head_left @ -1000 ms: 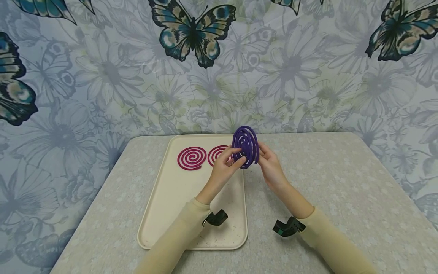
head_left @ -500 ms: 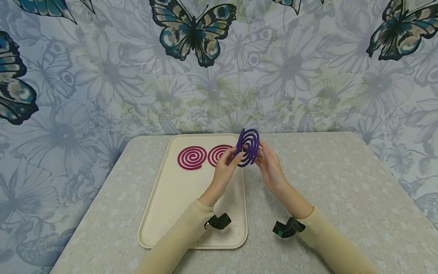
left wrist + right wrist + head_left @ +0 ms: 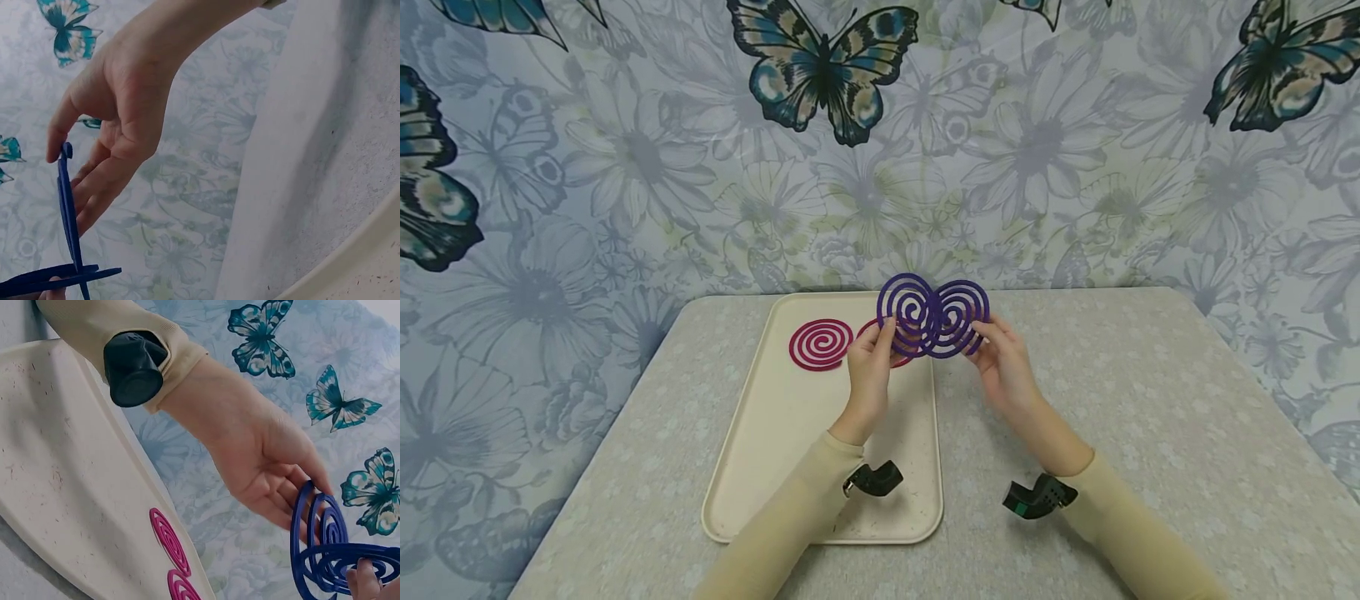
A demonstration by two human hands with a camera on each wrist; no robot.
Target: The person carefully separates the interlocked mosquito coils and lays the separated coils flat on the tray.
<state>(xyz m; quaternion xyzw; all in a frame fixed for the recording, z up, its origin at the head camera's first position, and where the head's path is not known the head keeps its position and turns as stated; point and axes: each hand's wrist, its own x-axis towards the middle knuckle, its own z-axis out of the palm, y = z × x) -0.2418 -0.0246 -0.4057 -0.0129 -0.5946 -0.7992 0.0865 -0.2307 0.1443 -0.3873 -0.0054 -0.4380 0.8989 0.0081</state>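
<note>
Two purple mosquito coils are held up above the tray's far right corner. My left hand (image 3: 868, 379) pinches the left purple coil (image 3: 913, 313), thumb in front and fingers behind. The right purple coil (image 3: 955, 315) is pinched at its outer edge by my right hand (image 3: 1007, 375). Their inner edges overlap; in the left wrist view the coils (image 3: 69, 212) appear edge-on and cross at an angle. A pink mosquito coil (image 3: 821, 344) lies flat on the tray. Beside it, a second pink coil (image 3: 866, 327) is mostly hidden behind my left hand and the left purple coil.
The cream tray (image 3: 752, 467) has a raised rim and dark specks on its near part. It lies on a table (image 3: 1150, 400) with a pale patterned cover. Behind the table's far edge stands a wall (image 3: 1037, 150) with flowers and butterflies.
The two purple coils, stacked nearly face to face a second ago, have swung apart into a wing-like spread. My left hand has moved left with its coil; my right hand has shifted slightly right.
</note>
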